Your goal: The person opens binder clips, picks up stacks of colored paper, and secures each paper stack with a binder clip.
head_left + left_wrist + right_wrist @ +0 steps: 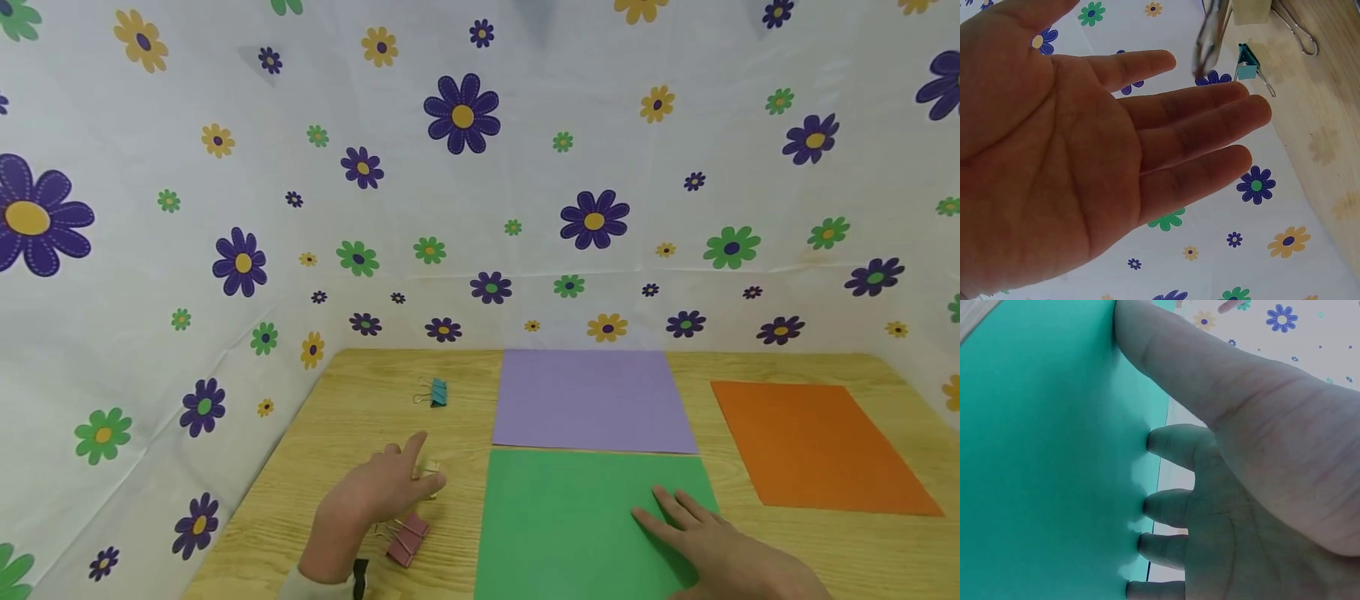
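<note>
Altogether three binder clips [407, 543], three paper sheets [562, 525]

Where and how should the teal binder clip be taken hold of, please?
The teal binder clip is probably best pinched by its two wire handles, between thumb and index finger, with the left hand coming from the left side of the head view. The handles stick out that way, spread apart, while the clip's body sits on the right.

head: even light | left wrist: dim — wire loop [1205, 55] blurred | right wrist: pale — shadows
</note>
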`<state>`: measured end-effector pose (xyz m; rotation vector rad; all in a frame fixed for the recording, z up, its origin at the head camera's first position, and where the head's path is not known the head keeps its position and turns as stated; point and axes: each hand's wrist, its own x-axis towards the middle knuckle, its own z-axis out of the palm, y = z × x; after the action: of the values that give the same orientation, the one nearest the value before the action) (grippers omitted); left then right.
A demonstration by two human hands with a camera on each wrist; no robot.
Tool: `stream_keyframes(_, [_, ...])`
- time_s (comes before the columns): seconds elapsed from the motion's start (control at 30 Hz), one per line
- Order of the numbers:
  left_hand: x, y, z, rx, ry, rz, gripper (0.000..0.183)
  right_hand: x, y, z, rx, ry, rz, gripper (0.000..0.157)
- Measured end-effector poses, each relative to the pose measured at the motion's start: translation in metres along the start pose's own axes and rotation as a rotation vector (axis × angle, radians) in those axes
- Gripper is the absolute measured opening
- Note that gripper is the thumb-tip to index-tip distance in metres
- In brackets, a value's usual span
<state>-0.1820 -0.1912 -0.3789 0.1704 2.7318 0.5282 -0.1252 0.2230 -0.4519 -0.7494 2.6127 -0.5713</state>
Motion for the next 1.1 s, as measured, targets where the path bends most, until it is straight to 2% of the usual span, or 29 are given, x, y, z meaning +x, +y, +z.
stream_keyframes(0.2, [0.003, -0.005, 0.000, -0.033, -0.021, -0.022, 0.072, 0.000, 0.000, 0.000, -0.004, 0.002, 0.000, 0.106])
stream_keyframes(0.47, [0.001, -0.024, -0.013, -0.018, -0.023, -0.031, 0.068, 0.001, 0.001, 0.000, 0.000, 0.000, 0.004, 0.106])
stream_keyframes(0.67, [0.001, -0.033, -0.019, -0.007, -0.056, -0.043, 0.062, 0.002, 0.003, 0.001, -0.008, -0.004, -0.016, 0.106])
stream_keyframes(0.87, [0.001, -0.034, -0.014, 0.031, -0.084, -0.059, 0.039, 0.002, 0.006, 0.003, -0.020, 0.011, -0.035, 0.105])
stream_keyframes(1.1, [-0.003, -0.041, -0.007, 0.031, -0.088, -0.074, 0.037, 0.000, 0.006, 0.002, -0.012, 0.012, -0.025, 0.106])
